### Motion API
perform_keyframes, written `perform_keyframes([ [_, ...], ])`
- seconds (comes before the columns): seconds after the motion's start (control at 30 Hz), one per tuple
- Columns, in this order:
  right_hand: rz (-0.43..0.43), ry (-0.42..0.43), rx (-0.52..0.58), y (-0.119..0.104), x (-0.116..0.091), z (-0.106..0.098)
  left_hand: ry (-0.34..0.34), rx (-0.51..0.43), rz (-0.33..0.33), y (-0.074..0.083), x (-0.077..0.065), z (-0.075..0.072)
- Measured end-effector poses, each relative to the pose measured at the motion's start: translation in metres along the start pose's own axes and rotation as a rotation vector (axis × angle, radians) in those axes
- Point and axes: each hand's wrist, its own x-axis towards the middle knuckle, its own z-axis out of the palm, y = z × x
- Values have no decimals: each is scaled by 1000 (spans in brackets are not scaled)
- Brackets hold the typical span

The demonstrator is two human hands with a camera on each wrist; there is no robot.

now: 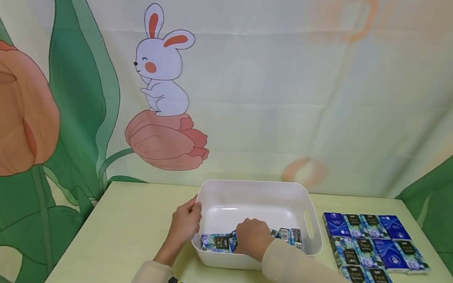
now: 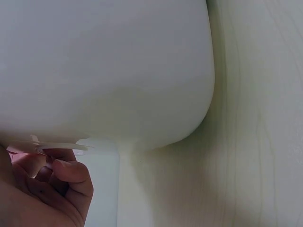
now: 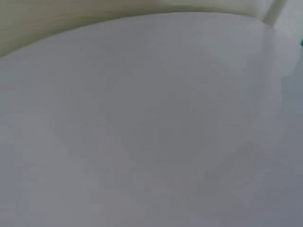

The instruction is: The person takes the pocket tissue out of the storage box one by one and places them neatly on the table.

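Note:
A white plastic storage basket stands on the table, with several small packs of pocket tissues in a row along its near inner side. My left hand grips the basket's left side at the handle; in the left wrist view its curled fingers meet the handle edge. Inside the basket, my right hand has bent fingers around a tissue pack in the row. Its fingertips are hidden. Only the basket's smooth white wall fills most of the right wrist view.
Right of the basket, several blue and floral tissue packs lie in rows on the pale table. Behind the table hangs a cloth printed with a rabbit and tulips. The basket's right handle slot faces the packs.

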Motion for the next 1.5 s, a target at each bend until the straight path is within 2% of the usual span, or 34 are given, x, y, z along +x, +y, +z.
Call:
perform_keyframes([
  [0.27,-101,94,230,30,0,14,0,6,-9,1,-1,2],
  [0.43,-75,134,322,55,-12,10,-10,18,-15,3,-2,2],
  [0.77,-37,321,436,97,-57,-21,-13,16,-11,3,0,0],
  [0.97,5,439,467,119,-88,-27,-1,14,-10,-1,1,-5],
  [1.13,122,409,487,140,-112,-22,17,20,-23,-4,0,-8],
  [1.3,234,344,454,169,-134,-3,21,20,-35,-6,0,-12],
  [1.5,394,167,504,213,-157,28,17,3,-37,-6,-1,-15],
])
